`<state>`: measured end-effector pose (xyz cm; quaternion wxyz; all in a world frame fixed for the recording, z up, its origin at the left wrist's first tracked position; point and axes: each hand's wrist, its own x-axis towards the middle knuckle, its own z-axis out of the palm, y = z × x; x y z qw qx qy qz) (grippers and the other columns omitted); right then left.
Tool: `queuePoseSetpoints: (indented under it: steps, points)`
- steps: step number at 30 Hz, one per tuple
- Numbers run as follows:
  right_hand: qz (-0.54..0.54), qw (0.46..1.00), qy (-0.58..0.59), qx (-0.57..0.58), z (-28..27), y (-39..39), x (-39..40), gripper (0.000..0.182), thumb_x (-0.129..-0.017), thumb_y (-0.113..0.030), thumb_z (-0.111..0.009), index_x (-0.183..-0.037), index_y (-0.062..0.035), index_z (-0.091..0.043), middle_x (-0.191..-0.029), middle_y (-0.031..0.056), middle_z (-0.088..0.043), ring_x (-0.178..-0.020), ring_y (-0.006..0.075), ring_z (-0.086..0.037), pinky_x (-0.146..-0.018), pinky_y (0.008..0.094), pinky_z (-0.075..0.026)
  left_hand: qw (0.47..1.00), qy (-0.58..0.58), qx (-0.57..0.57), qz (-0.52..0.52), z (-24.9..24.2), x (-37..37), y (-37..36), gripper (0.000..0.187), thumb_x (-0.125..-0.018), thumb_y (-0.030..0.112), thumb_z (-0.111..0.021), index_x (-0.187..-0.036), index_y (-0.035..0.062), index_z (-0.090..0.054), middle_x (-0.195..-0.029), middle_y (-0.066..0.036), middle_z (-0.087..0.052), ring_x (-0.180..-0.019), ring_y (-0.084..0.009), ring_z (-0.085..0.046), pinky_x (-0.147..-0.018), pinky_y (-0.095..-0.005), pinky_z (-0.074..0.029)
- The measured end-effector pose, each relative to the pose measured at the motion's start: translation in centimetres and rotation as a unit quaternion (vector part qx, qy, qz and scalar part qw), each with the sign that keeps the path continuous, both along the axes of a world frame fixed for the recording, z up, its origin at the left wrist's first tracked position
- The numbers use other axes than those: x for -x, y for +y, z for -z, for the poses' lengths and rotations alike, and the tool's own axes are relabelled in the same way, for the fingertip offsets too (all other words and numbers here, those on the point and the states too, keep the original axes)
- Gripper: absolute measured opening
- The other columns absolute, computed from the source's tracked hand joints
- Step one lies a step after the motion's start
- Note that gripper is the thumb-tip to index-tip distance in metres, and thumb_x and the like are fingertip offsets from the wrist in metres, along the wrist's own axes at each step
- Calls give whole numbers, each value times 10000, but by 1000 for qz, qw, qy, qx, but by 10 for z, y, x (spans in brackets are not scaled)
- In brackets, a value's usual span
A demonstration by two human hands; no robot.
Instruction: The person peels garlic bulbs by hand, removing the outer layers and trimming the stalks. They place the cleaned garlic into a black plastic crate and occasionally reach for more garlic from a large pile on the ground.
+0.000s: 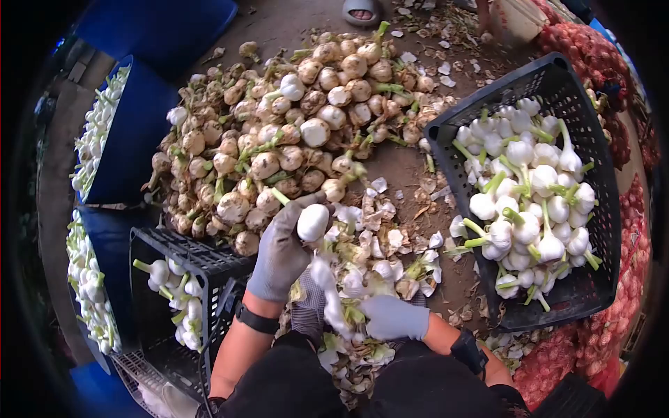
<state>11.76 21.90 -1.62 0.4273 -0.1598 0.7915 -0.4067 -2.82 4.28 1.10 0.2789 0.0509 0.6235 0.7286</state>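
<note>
My left hand, in a grey-white glove, is closed around a peeled white garlic bulb whose green stem pokes up behind the fingers. My right hand, also gloved, hangs lower, over the loose garlic peels between my knees. Its fingers are blurred, so I cannot make out whether it grips anything. A smeared white strip, possibly peel, shows in the space between the two hands. Just beyond the left hand lies a large heap of soil-stained garlic bulbs with cut green stems.
To the right, a black crate holds clean white bulbs; another black crate with bulbs stands at left. Blue bins of garlic line the far left. Red net sacks border the right, and a grey bowl sits at the top.
</note>
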Motion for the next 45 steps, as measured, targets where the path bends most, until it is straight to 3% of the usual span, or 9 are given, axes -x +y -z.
queuePoseSetpoints:
  steps: [5, 10, 17, 25, 31, 34, 36, 39, 45]
  points:
    - [47, 979, 166, -104, -29, 7, 21, 319, -790, -159, -639, -1092, -59, -658, -891, 173, -687, -868, 362, -666, -777, 431, -519, 885, -267, -361, -122, 22, 7, -12, 320, -1041, 182, -426, -1297, -1, -480, -1323, -164, -549, -1230, -319, -541, -1091, -449, -432]
    - [407, 888, 114, 184, -17, -2, 69, 353, -944, -261, -601, -1142, 32, -613, -906, 116, -692, -810, 201, -666, -687, 320, -528, 980, 174, 86, 53, 9, -6, 12, 398, -905, -71, -601, -1285, -23, -492, -1213, -135, -622, -1125, -220, -615, -977, -332, -508]
    - [371, 794, -152, 457, -70, 17, 47, 197, -964, -108, -531, -1020, 49, -636, -850, 103, -682, -721, 134, -655, -670, 268, -533, 988, -23, -31, -152, 8, 5, 22, 340, -1023, 267, -519, -1180, -28, -582, -1050, -95, -648, -905, -135, -641, -792, -268, -537]
    - [408, 908, -53, 77, -86, 57, -36, 340, -797, 99, -502, -1049, -35, -687, -902, 29, -678, -836, 97, -623, -765, 249, -488, 971, 152, -49, 178, -120, 35, 161, 640, -916, 248, -681, -1401, -60, -400, -1219, -140, -606, -1109, -155, -584, -939, -280, -471]
    - [645, 539, 458, -289, -122, 156, -178, 173, -938, -53, -575, -1088, -7, -648, -754, 68, -588, -596, 162, -546, -575, 278, -469, 900, 348, 205, 162, -36, 96, 211, 642, -873, 266, -704, -1380, -36, -451, -1296, -229, -581, -1187, -293, -585, -1019, -360, -438]
    - [781, 439, 401, -192, -114, 186, -234, 212, -946, -57, -581, -1154, -25, -609, -827, 30, -584, -624, 148, -547, -599, 273, -478, 896, 349, 223, 160, -25, 92, 238, 592, -856, 228, -707, -1352, -7, -485, -1206, -225, -628, -1131, -308, -614, -965, -364, -462]
    - [700, 353, 193, 589, -79, 218, -254, 323, -954, -44, -562, -1274, -26, -528, -992, 29, -581, -797, 149, -573, -768, 282, -491, 902, 330, 234, 150, -8, 99, 250, 488, -842, 176, -704, -1279, 26, -548, -1119, -214, -662, -1057, -313, -645, -903, -358, -489]
    - [858, 431, 278, 27, -62, 184, -206, 542, -921, -10, -583, -1422, -13, -376, -1254, 72, -514, -1090, 158, -493, -1029, 307, -362, 870, 381, 282, 133, 11, 112, 258, 251, -815, 100, -695, -1037, 14, -618, -932, -191, -684, -905, -339, -670, -781, -379, -508]
    - [880, 380, 256, -127, -74, 199, -200, 221, -913, -18, -575, -1126, 18, -531, -1006, 26, -540, -892, 117, -502, -845, 259, -429, 878, 333, 279, 200, -45, 84, 217, 215, -768, 61, -712, -946, -17, -621, -809, -161, -654, -743, -248, -640, -685, -355, -499]
